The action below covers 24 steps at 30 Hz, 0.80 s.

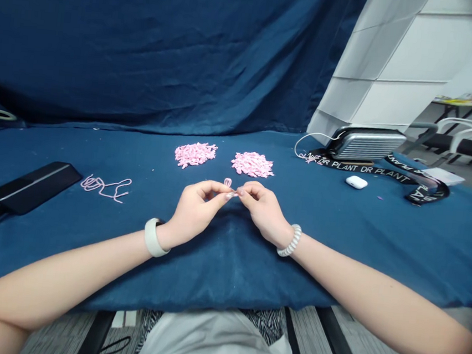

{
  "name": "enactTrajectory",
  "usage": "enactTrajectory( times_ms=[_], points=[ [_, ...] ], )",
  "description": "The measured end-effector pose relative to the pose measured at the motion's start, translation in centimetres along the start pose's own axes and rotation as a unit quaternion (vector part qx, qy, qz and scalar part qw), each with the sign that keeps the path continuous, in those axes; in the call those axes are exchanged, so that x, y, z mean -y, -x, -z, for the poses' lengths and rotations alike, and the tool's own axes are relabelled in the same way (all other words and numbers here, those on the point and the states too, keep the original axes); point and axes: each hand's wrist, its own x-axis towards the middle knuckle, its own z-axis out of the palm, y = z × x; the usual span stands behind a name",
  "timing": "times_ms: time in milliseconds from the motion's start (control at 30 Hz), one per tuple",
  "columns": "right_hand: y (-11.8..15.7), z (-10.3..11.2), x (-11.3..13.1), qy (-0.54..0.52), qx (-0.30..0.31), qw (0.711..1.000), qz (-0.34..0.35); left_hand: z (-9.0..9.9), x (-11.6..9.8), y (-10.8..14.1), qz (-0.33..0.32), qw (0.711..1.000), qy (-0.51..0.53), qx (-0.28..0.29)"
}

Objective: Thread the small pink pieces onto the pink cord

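Note:
My left hand (199,207) and my right hand (264,208) meet fingertip to fingertip above the blue cloth. Thumb and forefinger of each are pinched together on a small piece of pink yarn (227,182), whose loop sticks up behind the fingertips. Most of the yarn is hidden by my fingers. Just beyond my hands lie two heaps of short pink yarn pieces, a left heap (195,155) and a right heap (253,164). To the left, a loose length of pink yarn (103,186) lies tangled on the cloth.
A black device (32,185) with cables rests at the left. On the right are a silver case (366,144), a lettered black strap (360,168) and a white earbud case (356,182). A blue curtain (160,47) hangs behind the cloth-covered table (324,213).

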Motion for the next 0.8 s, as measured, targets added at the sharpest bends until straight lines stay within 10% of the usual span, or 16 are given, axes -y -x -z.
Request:
enactTrajectory(
  times_ms=[433,800],
  points=[
    [-0.1,0.5,1.1,0.04,-0.03,0.996,0.078,-0.5,0.1,-0.7,0.217,0.938,0.263,0.066],
    [0.2,0.4,1.0,0.096,-0.014,0.984,0.151,-0.4,0.7,-0.4,0.293,0.904,0.277,0.139]
  ],
)
